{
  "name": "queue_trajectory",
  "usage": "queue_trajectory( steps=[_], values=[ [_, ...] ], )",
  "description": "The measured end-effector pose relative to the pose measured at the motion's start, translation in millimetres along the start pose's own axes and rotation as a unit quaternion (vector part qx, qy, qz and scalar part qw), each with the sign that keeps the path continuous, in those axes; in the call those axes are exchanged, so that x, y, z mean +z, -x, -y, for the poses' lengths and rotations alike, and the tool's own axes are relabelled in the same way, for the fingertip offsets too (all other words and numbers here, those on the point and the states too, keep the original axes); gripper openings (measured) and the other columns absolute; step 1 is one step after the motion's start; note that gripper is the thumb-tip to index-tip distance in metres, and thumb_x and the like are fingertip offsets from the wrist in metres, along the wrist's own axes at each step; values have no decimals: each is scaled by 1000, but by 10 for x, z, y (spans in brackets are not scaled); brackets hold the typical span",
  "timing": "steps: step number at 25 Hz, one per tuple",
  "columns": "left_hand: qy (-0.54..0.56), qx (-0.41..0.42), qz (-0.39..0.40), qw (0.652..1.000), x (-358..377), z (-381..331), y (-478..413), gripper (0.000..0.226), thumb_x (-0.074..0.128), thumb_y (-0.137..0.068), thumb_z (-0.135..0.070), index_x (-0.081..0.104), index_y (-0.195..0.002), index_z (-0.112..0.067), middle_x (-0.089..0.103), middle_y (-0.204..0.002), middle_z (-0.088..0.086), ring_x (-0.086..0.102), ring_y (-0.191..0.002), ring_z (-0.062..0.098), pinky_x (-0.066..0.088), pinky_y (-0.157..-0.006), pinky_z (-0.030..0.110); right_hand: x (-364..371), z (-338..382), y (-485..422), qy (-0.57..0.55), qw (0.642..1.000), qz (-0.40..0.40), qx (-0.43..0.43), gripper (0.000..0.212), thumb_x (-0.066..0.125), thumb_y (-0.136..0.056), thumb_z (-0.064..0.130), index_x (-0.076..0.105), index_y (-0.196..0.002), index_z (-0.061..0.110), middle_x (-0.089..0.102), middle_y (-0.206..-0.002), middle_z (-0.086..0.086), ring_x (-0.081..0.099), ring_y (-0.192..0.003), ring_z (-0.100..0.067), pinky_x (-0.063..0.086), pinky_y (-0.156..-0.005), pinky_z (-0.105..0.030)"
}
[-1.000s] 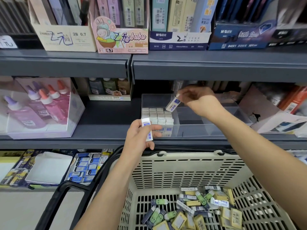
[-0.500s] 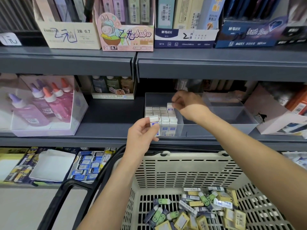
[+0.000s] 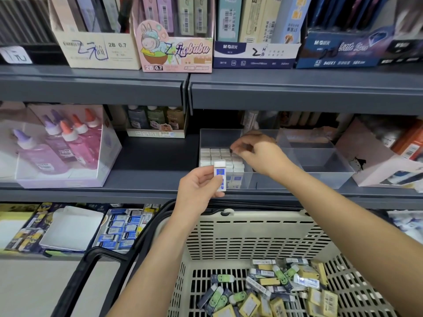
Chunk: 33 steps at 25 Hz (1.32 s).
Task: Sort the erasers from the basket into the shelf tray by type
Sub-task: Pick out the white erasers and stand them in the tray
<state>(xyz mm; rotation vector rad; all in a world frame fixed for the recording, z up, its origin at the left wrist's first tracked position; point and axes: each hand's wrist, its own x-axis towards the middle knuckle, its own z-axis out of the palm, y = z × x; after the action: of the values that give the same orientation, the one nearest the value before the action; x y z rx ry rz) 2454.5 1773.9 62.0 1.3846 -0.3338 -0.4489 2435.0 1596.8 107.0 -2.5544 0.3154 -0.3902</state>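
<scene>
White-blue eraser point(image 3: 220, 175) upright before clear tray point(image 3: 325, 177), basket point(image 3: 251, 236) below

grey shop shelves point(image 3: 297, 92), stocked stationery

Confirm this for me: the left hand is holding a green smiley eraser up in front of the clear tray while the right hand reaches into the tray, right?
Not quite. In the head view the left hand holds a white eraser with a blue sleeve, not a green smiley one. The rest stands: it is in front of the clear tray, and the right hand reaches into the tray.
</scene>
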Motion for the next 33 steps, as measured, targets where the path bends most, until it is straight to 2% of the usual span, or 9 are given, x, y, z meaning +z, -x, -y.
queue_trajectory(
  steps=[3,6,9,12,14,19,25,29,33],
  values=[
    [1,-3,14,1000,16,-6,8,20,62,-86,-2,67,-99,-15,72,-88,3,64,-63,6,50,-55,17,-116,182,298,-150,983,85,-56,19,56,-90,26,62,-102,39,68,-91,5,58,-75,-7,46,-74,-20],
    [-10,4,57,998,47,-28,57,21,63,-86,-3,69,-91,-22,73,-82,-2,64,-63,7,51,-56,17,-166,208,430,-123,980,143,-64,22,61,-88,21,62,-103,36,61,-81,5,57,-75,-15,50,-75,-29],
    [-23,38,-8,999,25,-43,66,17,64,-86,-6,67,-91,-22,70,-87,5,64,-65,7,51,-55,18,-290,122,409,-167,981,100,-6,14,68,-81,17,63,-92,25,62,-79,3,60,-74,-16,52,-81,-35],
    [-83,96,-125,984,-47,-33,26,20,61,-86,-8,61,-92,-28,61,-79,-6,55,-57,-1,48,-56,14,-441,-33,336,-166,985,-2,49,11,72,-78,23,66,-86,20,61,-69,7,52,-57,2,46,-66,-18],
    [-124,105,-168,972,-69,-7,1,23,61,-86,-9,55,-98,-29,57,-88,-9,55,-68,-5,46,-63,10,-467,-108,302,-115,991,-39,64,15,72,-77,29,66,-87,20,63,-74,4,51,-59,-1,42,-64,-17],
    [-209,52,-138,967,-65,89,-49,39,62,-87,-14,49,-123,-18,54,-109,-8,54,-97,7,40,-80,14,-366,-91,291,-35,997,-37,59,14,72,-76,35,60,-79,28,59,-67,11,49,-56,3,35,-56,-7],
    [-216,63,-135,965,-75,106,-49,35,62,-87,-14,51,-120,-19,54,-103,-15,55,-96,4,43,-82,18,-155,-88,350,26,998,25,54,17,71,-79,34,69,-89,21,56,-66,10,47,-59,-1,34,-56,-16],
    [-199,86,-149,965,-27,117,25,31,60,-86,-11,50,-112,-24,54,-109,-6,54,-94,3,42,-73,7,-141,-69,441,101,993,53,-5,32,65,-84,34,66,-111,16,56,-83,1,49,-77,-12,41,-76,-25],
    [-175,164,-159,958,86,143,301,27,59,-86,-9,50,-100,-30,51,-99,-3,51,-79,1,44,-67,11,-268,-116,805,42,999,-3,-3,38,67,-82,29,61,-119,21,50,-88,6,49,-78,-10,32,-74,-9]
  ],
)
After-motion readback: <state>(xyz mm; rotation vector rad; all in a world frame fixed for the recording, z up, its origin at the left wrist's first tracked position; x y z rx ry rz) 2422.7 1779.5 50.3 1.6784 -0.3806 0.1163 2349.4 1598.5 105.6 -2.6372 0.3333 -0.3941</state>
